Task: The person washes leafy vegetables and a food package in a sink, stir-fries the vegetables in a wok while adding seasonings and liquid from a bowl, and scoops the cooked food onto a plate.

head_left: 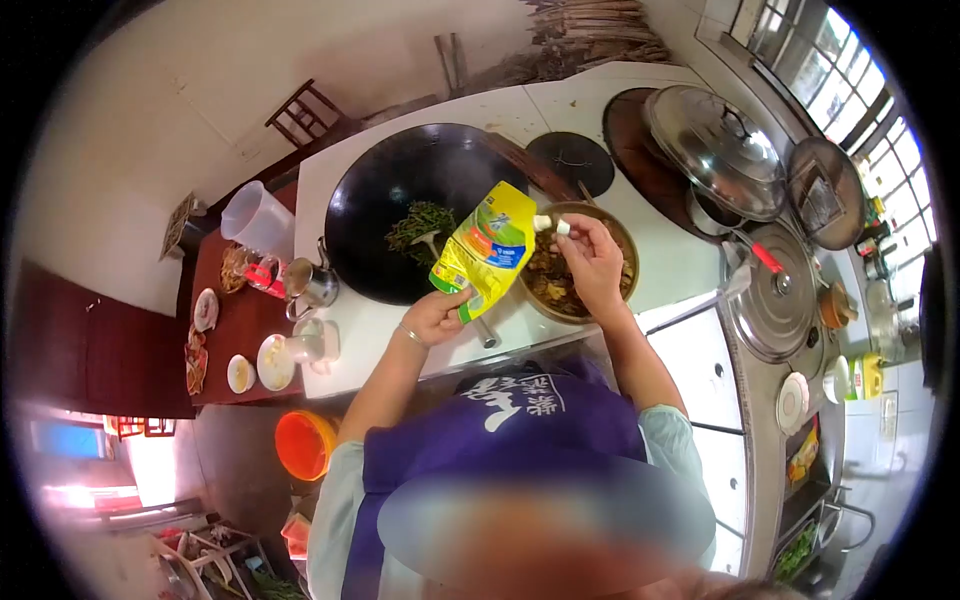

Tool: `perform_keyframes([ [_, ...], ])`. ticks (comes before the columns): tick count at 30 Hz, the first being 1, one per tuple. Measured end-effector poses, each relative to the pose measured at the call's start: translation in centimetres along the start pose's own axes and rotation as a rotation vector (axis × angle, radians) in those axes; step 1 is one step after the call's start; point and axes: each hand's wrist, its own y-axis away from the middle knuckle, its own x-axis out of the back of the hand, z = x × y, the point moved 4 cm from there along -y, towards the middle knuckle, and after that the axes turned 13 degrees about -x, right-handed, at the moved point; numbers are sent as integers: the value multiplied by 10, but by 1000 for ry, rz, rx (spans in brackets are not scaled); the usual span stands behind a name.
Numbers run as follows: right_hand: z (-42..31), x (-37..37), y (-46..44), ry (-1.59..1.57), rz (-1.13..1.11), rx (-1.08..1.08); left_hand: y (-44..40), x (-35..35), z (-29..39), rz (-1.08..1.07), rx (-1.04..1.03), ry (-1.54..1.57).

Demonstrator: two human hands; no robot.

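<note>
My left hand (437, 318) grips the lower end of a yellow spouted pouch (487, 249), tilted over the right side of a large black wok (385, 180). Between the fingertips of my right hand (592, 262) is a small white cap (563, 228), just apart from the pouch's white spout. Green vegetables (420, 226) lie in the wok with the head of a spatula among them; its metal handle (486, 332) shows below the pouch. Under my right hand stands a bowl of cooked food (556, 290), partly hidden by the hand.
Right of the bowl, a large metal lid (716, 140) leans over a pot with a red handle (768, 255). A metal pitcher (311, 283) and a white plastic jug (258, 217) stand left of the wok. An orange bucket (305, 445) is on the floor at lower left.
</note>
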Motion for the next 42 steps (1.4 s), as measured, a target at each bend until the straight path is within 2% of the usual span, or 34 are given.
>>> perform_keyframes([
  [6, -21, 23, 11, 55, 1, 118, -4, -32, -8, -30, 35, -117],
  [9, -48, 36, 17, 420, 75, 440, -9, -38, -11, -60, 52, -137],
  [12, -67, 48, 22, 556, 79, 526, -14, -45, -11, -77, 72, -153],
  [15, -28, 88, 18, 711, 20, 55, -25, -66, -14, -104, 84, -215],
  [18, -1, 112, 22, 325, 62, -390, -39, -81, -23, -125, 71, -235],
  [19, 3, 115, 27, 47, 54, -361, -44, -85, -27, -137, 63, -223],
  [22, 7, 107, 44, -138, 27, -543, -68, -100, -43, -171, 28, -192],
  [23, 11, 104, 47, -28, -45, -602, -77, -106, -51, -186, 17, -192],
  [24, 11, 105, 47, 24, -23, -600, -86, -109, -57, -198, 4, -191],
  [25, 8, 105, 46, 77, -3, -597, -94, -110, -62, -299, 102, -199],
  [26, 4, 106, 44, 131, 12, -593, -99, -117, -66, -303, 120, -176],
  [27, -5, 113, 38, 46, 105, -598, -102, -128, -69, -306, 136, -153],
  [28, 5, 131, 27, 8, 181, -498, -102, -136, -70, -308, 150, -129],
  [29, 2, 152, 13, 145, 239, -382, -99, -146, -67, -313, 155, -131],
  [30, 1, 169, -1, 133, 306, -225, -93, -157, -61, -318, 159, -130],
  [32, 10, 205, -31, 391, 438, -197, -85, -156, -57, -247, 124, -264],
  [34, 36, 229, -56, 470, 440, -240, -80, -135, -56, -248, 99, -347],
  [36, 98, 258, -87, 565, 415, -273, -67, -118, -46, -162, 66, -308],
  [38, 130, 270, -98, 599, 385, -201, -51, -90, -35, -64, 2, -281],
  [40, 237, 333, -130, 749, 374, -180, -27, -59, -23, 50, -93, -207],
  [42, 218, 326, -125, 495, 234, -501, 9, -27, -11, 223, -188, -170],
])
